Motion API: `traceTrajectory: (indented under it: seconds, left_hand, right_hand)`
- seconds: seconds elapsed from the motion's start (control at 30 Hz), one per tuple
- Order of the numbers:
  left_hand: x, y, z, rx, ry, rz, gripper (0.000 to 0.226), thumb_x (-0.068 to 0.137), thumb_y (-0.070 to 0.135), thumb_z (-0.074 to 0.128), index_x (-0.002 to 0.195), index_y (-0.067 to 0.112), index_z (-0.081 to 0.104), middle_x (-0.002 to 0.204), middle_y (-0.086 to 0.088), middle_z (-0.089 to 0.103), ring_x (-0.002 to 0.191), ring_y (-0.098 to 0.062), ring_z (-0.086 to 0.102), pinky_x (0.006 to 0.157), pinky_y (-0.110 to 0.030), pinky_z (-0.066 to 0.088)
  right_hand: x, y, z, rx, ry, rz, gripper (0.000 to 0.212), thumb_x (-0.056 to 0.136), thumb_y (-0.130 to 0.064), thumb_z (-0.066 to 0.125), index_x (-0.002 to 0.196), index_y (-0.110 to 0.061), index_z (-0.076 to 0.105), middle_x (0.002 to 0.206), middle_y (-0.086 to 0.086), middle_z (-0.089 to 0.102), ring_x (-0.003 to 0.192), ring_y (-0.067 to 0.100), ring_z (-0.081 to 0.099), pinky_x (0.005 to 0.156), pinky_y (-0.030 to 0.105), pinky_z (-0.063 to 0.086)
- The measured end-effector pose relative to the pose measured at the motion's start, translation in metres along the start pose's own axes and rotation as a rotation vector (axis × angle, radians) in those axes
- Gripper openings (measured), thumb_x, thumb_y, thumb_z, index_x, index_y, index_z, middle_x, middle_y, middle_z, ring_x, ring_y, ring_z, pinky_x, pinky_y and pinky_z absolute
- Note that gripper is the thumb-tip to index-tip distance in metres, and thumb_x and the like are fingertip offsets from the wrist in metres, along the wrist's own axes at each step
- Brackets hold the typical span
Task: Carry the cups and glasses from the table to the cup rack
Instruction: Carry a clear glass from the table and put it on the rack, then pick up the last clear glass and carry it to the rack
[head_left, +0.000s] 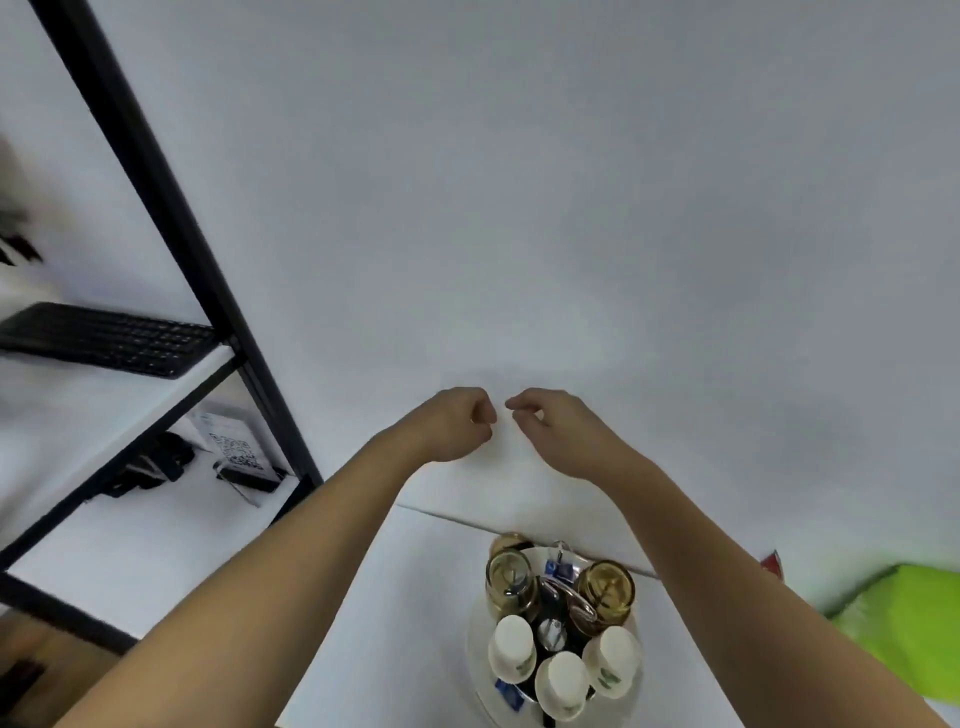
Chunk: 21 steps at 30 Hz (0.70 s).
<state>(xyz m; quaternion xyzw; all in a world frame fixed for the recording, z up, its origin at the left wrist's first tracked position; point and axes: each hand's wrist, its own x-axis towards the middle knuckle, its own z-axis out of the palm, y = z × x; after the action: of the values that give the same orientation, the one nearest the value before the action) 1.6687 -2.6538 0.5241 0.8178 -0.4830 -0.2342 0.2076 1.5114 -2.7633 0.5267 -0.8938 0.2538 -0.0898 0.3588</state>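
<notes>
Cup rack (558, 631) sits loaded, low between both forearms; left hand (457, 423) and right hand (553, 428) raised beyond it, loosely curled, both empty.

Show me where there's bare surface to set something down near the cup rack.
Free: the white tabletop left of the cup rack, running to the black shelf frame. Also a strip between the rack and the green object. Crowded: the rack itself, pegs taken by amber glasses and white cups. Both hands, left and right, are empty.
</notes>
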Motion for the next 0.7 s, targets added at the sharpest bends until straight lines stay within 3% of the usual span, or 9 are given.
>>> traceTrajectory:
  seconds: [0.1,0.17,0.3,0.47,0.6,0.7]
  left_hand:
    - [-0.019,0.025,-0.052,-0.036,0.192,0.042,0.013,0.094,0.024,0.057,0.106,0.027,0.062,0.114,0.009,0.064,0.098,-0.014,0.064,0.086,-0.036,0.056]
    - [-0.035,0.043,-0.078,-0.063,0.355,0.073,0.022,0.095,0.031,0.06,0.116,0.031,0.056,0.124,0.013,0.061,0.104,-0.01,0.062,0.086,-0.034,0.055]
    - [-0.07,0.071,-0.102,-0.038,0.645,0.156,0.05,0.095,0.036,0.062,0.14,0.032,0.042,0.143,0.02,0.047,0.121,0.001,0.046,0.097,-0.031,0.046]
    - [-0.101,0.077,-0.092,-0.044,0.746,0.128,0.053,0.095,0.036,0.062,0.143,0.032,0.039,0.146,0.021,0.044,0.122,0.002,0.045,0.097,-0.027,0.042]
    - [-0.123,0.074,-0.075,-0.074,0.814,0.065,0.049,0.096,0.033,0.062,0.141,0.031,0.043,0.144,0.021,0.046,0.124,0.006,0.041,0.095,-0.023,0.039]
    - [-0.141,0.068,-0.065,-0.077,0.844,0.023,0.049,0.095,0.032,0.062,0.14,0.03,0.044,0.143,0.02,0.047,0.131,0.0,0.043,0.102,-0.026,0.041]
  right_hand:
    - [0.001,-0.038,-0.036,0.066,0.102,-0.134,0.03,0.102,-0.029,0.048,0.127,-0.025,0.064,0.126,-0.009,0.063,0.105,0.009,0.061,0.09,0.024,0.046]
    - [-0.004,-0.062,-0.058,0.089,0.167,-0.221,0.03,0.101,-0.033,0.05,0.129,-0.027,0.061,0.124,-0.012,0.06,0.098,0.007,0.061,0.088,0.026,0.05]
    - [-0.016,-0.096,-0.086,0.09,0.262,-0.355,0.038,0.1,-0.039,0.052,0.136,-0.03,0.051,0.132,-0.013,0.051,0.105,0.01,0.057,0.092,0.03,0.05]
    - [-0.033,-0.107,-0.088,0.136,0.226,-0.396,0.041,0.098,-0.043,0.053,0.138,-0.034,0.047,0.135,-0.016,0.045,0.111,0.009,0.055,0.095,0.036,0.051]
    - [-0.047,-0.113,-0.081,0.195,0.151,-0.438,0.039,0.098,-0.042,0.054,0.136,-0.035,0.048,0.134,-0.019,0.045,0.112,0.008,0.056,0.094,0.031,0.05]
    - [-0.057,-0.121,-0.072,0.254,0.1,-0.472,0.036,0.098,-0.041,0.054,0.133,-0.036,0.05,0.132,-0.021,0.047,0.109,0.003,0.057,0.091,0.028,0.051]
